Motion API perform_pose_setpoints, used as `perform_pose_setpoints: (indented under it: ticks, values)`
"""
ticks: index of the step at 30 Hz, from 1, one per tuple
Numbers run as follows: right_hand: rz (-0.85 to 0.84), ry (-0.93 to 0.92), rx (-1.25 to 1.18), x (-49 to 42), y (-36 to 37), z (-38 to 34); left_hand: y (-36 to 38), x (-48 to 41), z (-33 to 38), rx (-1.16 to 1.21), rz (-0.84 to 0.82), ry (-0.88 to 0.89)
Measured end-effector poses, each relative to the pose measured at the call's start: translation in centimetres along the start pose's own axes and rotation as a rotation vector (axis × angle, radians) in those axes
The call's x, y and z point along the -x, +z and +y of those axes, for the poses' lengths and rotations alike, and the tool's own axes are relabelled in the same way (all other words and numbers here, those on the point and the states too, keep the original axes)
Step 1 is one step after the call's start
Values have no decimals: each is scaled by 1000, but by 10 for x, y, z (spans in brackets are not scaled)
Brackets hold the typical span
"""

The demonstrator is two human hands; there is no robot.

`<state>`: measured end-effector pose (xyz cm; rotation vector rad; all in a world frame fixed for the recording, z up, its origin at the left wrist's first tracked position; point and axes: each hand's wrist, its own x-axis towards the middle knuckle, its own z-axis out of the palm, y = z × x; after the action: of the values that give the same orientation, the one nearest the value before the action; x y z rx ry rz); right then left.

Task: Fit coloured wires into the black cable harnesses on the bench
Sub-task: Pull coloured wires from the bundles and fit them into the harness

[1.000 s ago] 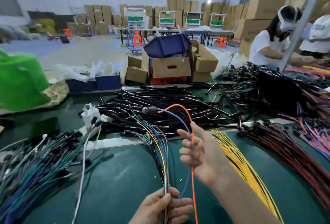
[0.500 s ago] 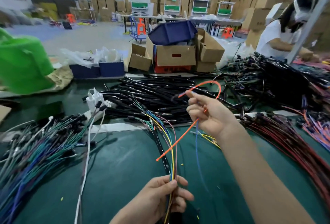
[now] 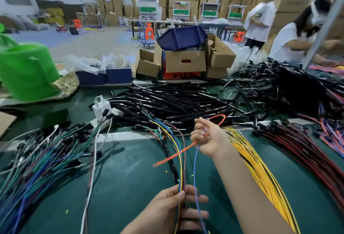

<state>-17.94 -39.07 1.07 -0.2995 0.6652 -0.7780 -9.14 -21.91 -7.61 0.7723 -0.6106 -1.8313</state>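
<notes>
The right hand (image 3: 206, 137), raised over the green table (image 3: 130, 187), pinches an orange wire (image 3: 173, 155) and a blue wire (image 3: 194, 170) in a narrow grip. A second ago the orange wire ran down into the left hand (image 3: 165, 211); now its end swings free. The left hand's grip holds the other coloured wires (image 3: 180, 168), which lead towards the black harnesses (image 3: 167, 101). The orange wire seems separated for fitting.

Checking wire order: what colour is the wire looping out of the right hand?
Orange. The looped wire in the right hand shows best in the head view.
</notes>
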Motion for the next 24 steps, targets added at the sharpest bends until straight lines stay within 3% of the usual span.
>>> perform_pose_setpoints:
  ticks: [5, 15, 21, 24]
  values:
    - [142, -128, 128, -6, -19, 6, -1, -4, -3, 166, 60, 45]
    - [-100, 52, 223, 33, -31, 33, -4, -7, -3, 128, -7, 87]
    - [-140, -17, 625, 39, -56, 56, -8, -3, -5, 112, 93, -50]
    - [-182, -75, 904, 38, -62, 56, -5, -1, 0, 61, 47, -78]
